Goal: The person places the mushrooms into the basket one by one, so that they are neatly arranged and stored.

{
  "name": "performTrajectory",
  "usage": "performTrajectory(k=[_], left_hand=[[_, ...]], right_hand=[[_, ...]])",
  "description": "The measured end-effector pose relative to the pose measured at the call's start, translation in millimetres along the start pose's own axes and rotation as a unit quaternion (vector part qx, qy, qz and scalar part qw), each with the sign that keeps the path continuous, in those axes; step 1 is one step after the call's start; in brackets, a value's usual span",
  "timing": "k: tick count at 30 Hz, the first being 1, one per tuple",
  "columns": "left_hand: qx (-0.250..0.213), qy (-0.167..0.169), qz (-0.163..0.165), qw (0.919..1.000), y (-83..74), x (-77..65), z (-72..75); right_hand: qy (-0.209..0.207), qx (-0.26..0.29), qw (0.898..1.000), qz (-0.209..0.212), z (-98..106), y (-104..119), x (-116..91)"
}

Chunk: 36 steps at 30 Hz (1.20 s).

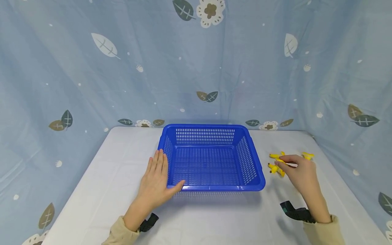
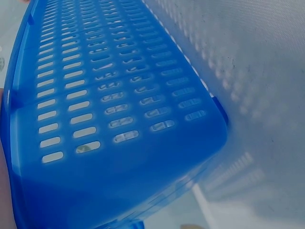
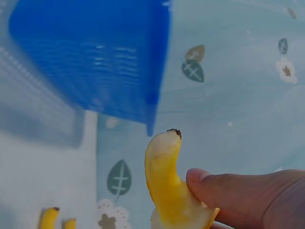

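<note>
- Cloth point(image 1: 171, 68): blue, printed with leaves and flowers; hangs behind the surface and along both its sides.
- Surface point(image 1: 122, 160): white; carries the basket and the bananas.
- Left sleeve point(image 1: 120, 233): beige; a black device point(image 1: 149, 223) sits at the wrist.
- Left hand point(image 1: 154, 185): fingers straight and close together at the left rim of the basket; thumb spread apart from them, lying over the front rim near the corner. It grips nothing.
- Basket point(image 1: 211, 188): blue, rectangular, with slotted walls and base; stands upright on the surface, between the two hands.
- Loose bananas point(image 1: 274, 168): small, yellow, dark-tipped; lie in a cluster on the surface, to the right of the basket and apart from it.
- Held banana point(image 3: 167, 181): yellow with a dark tip; pinched by the right hand above the surface, dark tip uppermost in the right wrist view.
- Right hand point(image 1: 301, 172): thumb and fingers clamped on the held banana, over the cluster.
- Yellow piece point(image 1: 307, 156): lies beyond the right hand; its exact form is unclear.
- Right sleeve point(image 1: 323, 231): beige.
</note>
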State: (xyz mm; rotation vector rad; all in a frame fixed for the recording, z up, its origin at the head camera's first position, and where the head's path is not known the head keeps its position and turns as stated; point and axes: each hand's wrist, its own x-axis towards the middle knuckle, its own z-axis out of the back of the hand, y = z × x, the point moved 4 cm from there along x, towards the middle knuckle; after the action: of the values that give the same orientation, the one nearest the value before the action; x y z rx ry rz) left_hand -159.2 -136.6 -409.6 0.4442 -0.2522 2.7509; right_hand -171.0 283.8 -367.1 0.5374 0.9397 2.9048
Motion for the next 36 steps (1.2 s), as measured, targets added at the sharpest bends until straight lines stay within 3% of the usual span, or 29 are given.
performTrajectory(k=[13, 21, 36], left_hand=[[0.003, -0.006, -0.005, 1.0000, -1.3, 0.1, 0.5], [0.001, -0.015, -0.003, 0.9999, -1.1, -1.0, -1.3], [0.002, -0.019, -0.005, 0.9998, -0.3, -0.6, -1.5]], right_hand=[[-0.017, 0.048, 0.999, 0.018, 3.7, 26.0, 12.7], [-0.047, 0.066, 0.995, 0.056, -1.1, 46.2, 22.6], [-0.027, 0.110, 0.991, 0.075, -18.9, 83.4, 47.2]])
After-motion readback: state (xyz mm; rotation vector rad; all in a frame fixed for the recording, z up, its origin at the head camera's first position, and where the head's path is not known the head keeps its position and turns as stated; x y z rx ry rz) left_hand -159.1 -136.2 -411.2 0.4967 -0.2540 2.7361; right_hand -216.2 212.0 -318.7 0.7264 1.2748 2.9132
